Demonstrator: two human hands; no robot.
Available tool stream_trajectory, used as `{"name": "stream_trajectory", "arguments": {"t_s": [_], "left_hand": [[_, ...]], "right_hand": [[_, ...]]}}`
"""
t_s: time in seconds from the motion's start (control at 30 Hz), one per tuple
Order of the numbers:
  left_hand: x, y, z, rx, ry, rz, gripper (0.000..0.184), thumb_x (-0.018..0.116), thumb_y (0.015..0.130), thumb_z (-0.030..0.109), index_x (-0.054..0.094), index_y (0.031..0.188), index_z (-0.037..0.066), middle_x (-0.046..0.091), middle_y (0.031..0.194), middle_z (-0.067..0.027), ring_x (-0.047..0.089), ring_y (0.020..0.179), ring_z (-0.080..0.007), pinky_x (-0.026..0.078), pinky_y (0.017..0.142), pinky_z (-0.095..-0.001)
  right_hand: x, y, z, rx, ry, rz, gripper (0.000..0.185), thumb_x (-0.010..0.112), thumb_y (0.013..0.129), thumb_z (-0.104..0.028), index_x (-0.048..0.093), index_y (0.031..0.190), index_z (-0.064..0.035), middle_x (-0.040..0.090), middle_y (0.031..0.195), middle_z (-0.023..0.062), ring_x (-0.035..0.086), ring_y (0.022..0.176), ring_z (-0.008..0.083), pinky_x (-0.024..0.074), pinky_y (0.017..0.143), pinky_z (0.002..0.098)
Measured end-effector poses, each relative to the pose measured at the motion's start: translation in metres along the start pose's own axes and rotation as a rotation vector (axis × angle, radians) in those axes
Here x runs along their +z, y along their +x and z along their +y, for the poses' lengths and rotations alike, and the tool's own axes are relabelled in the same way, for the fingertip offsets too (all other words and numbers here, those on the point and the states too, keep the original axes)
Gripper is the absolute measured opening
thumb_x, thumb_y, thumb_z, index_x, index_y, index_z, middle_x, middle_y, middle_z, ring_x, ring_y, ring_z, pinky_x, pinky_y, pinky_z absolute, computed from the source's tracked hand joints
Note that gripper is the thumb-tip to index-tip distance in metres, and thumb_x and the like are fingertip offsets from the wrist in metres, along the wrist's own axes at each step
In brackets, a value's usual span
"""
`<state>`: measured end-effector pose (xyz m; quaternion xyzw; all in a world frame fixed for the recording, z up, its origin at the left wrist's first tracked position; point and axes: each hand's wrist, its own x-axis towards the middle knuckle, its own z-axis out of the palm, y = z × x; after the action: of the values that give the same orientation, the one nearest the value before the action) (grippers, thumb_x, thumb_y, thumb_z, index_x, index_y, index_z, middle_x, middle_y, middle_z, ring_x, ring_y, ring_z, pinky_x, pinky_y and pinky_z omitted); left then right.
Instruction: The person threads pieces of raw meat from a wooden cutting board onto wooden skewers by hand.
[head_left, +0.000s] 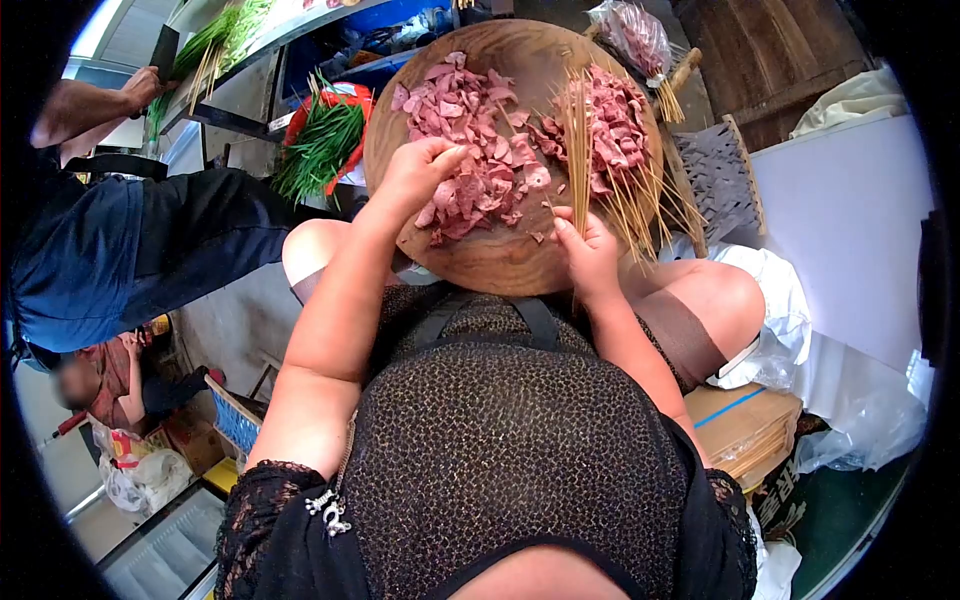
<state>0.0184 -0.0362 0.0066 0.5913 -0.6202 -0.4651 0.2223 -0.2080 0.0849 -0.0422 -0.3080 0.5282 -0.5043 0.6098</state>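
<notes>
On the round wooden board (480, 270) lies a loose pile of sliced pink meat (455, 115). My left hand (415, 175) is over the near left part of this pile, thumb and fingers pinched together; what is between them is hidden. My right hand (588, 255) grips an upright bundle of thin bamboo skewers (577, 140) at the board's near edge. A single skewer slants from its thumb toward a meat slice (536, 176). Right of the bundle, threaded meat skewers (615, 120) are heaped, their bare sticks pointing toward me over the rim.
A bag of skewered meat (640, 40) lies beyond the board. Green vegetables (322, 145) sit in a red bag at the left. Another person (150, 250) stands there with a knife (163, 55) at a counter. A second person (115, 385) is farther back.
</notes>
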Motion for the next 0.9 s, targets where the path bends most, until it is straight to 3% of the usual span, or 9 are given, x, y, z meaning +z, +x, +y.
{"name": "stream_trajectory", "arguments": {"t_s": [0.07,0.13,0.2,0.4,0.47,0.67,0.73,0.77,0.9], "left_hand": [[-0.009,-0.006,0.008,-0.117,0.49,-0.063,0.033,0.066,0.076,0.035,0.065,0.082,0.003,0.064,0.073,-0.0076,0.058,0.066,-0.0147,0.047,0.063,-0.029],[0.001,-0.014,0.0,-0.004,0.529,-0.019,0.034,0.069,0.068,0.039,0.064,0.073,0.006,0.062,0.073,-0.013,0.061,0.07,-0.0254,0.047,0.065,-0.0351],[0.013,-0.019,-0.01,0.007,0.575,0.002,0.034,0.07,0.065,0.037,0.06,0.072,0.005,0.062,0.076,-0.0124,0.061,0.074,-0.0278,0.048,0.066,-0.0376],[0.015,-0.017,-0.02,0.016,0.554,0.032,0.025,0.066,0.066,0.028,0.058,0.073,0.005,0.061,0.076,-0.0127,0.06,0.074,-0.0282,0.047,0.066,-0.0382],[0.011,-0.016,-0.02,-0.056,0.367,0.019,0.023,0.066,0.067,0.027,0.059,0.073,0.006,0.061,0.076,-0.0125,0.06,0.075,-0.0277,0.047,0.067,-0.0387],[0.017,-0.025,-0.018,0.117,0.659,0.048,0.022,0.069,0.068,0.025,0.061,0.072,0.005,0.061,0.071,-0.0114,0.06,0.065,-0.0231,0.048,0.061,-0.0327],[0.018,-0.026,-0.015,0.008,0.297,0.023,0.021,0.071,0.067,0.022,0.061,0.07,0.005,0.059,0.069,-0.0099,0.059,0.063,-0.019,0.047,0.06,-0.0304],[0.015,-0.025,-0.013,-0.023,0.234,0.009,0.022,0.075,0.068,0.02,0.06,0.07,0.004,0.058,0.072,-0.0025,0.055,0.067,-0.0084,0.045,0.059,-0.0232],[0.006,-0.011,-0.022,-0.116,-0.646,0.089,0.012,0.063,0.08,0.011,0.055,0.088,0.006,0.061,0.084,-0.0038,0.06,0.075,-0.0121,0.049,0.069,-0.0262]], "right_hand": [[-0.002,0.001,0.0,0.037,0.064,0.009,0.019,0.056,0.086,-0.01,0.056,0.103,-0.0031,0.056,0.076,-0.0005,0.05,0.065,0.0043,0.0384,0.059,0.0159],[0.002,0.001,0.003,0.013,0.05,0.015,0.018,0.055,0.086,-0.01,0.056,0.102,-0.0034,0.056,0.076,-0.0006,0.049,0.064,0.0039,0.0375,0.057,0.0158],[0.005,0.001,0.004,-0.01,0.037,0.026,0.018,0.055,0.086,-0.011,0.057,0.102,-0.0036,0.056,0.076,-0.0007,0.048,0.062,0.0035,0.0365,0.056,0.0157],[0.005,-0.003,-0.005,0.01,0.033,0.001,0.017,0.055,0.086,-0.012,0.057,0.101,-0.0043,0.057,0.076,-0.0013,0.049,0.064,0.0035,0.0373,0.057,0.0155],[0.006,-0.003,-0.006,0.043,0.03,-0.002,0.017,0.054,0.086,-0.008,0.056,0.101,-0.0007,0.057,0.083,0.0008,0.053,0.072,0.0073,0.044,0.068,0.0204],[0.005,-0.002,-0.001,0.043,0.014,-0.028,0.016,0.054,0.086,-0.008,0.056,0.1,-0.0003,0.057,0.08,0.0002,0.053,0.071,0.007,0.0431,0.066,0.0196],[0.004,-0.003,-0.003,0.047,0.026,-0.02,0.016,0.054,0.086,-0.008,0.056,0.101,-0.0003,0.056,0.079,0.0,0.053,0.071,0.0067,0.0427,0.066,0.0194],[0.005,-0.003,-0.004,0.048,0.041,-0.018,0.017,0.054,0.086,-0.008,0.056,0.101,-0.0002,0.056,0.079,-0.0003,0.053,0.07,0.0064,0.0424,0.065,0.0193],[0.007,-0.005,-0.005,0.043,-0.007,-0.066,0.018,0.055,0.085,-0.009,0.057,0.101,-0.0011,0.056,0.076,-0.0011,0.052,0.068,0.0056,0.0418,0.063,0.0191]]}}
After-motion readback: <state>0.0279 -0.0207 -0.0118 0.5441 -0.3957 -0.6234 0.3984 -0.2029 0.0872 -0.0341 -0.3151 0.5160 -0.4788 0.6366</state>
